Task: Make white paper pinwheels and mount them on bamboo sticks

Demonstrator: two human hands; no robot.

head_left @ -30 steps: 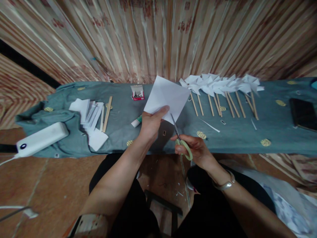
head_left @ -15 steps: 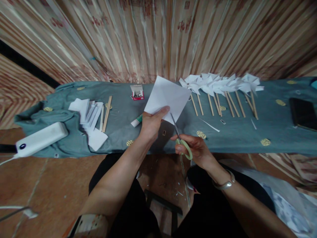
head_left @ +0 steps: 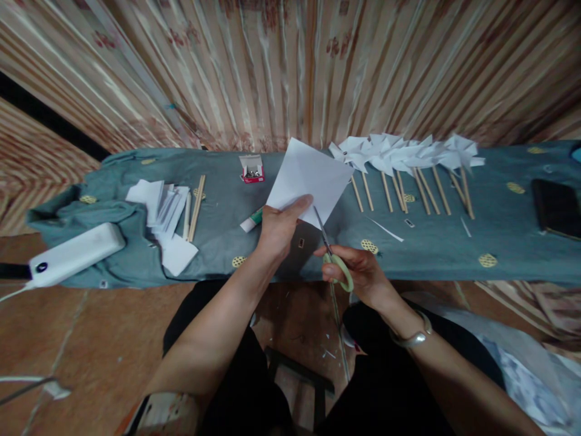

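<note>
A square sheet of white paper [head_left: 313, 175] is tilted like a diamond above the cloth. My left hand [head_left: 281, 227] grips it at the lower left, thumb on top and fingers underneath, out of sight. My right hand [head_left: 358, 272] holds a pair of scissors [head_left: 336, 266] with pale green handles. The blades point up and left, and they lie at the paper's lower corner, close to my left thumb. Partly behind my left hand is a green and white tube [head_left: 252, 220]. Beyond it stands an open small red and white box [head_left: 252, 171] of metal bits.
White paper pinwheels [head_left: 403, 151] on wooden sticks [head_left: 422, 191] lie in a row at the back right. On the left are folded paper pieces [head_left: 167, 209], loose sticks [head_left: 196, 208] and a white power bank [head_left: 77, 254]. A dark phone [head_left: 556, 208] lies far right.
The paper and both hands have shifted very slightly to the right in view. My grip on the paper and the scissors is the same.
</note>
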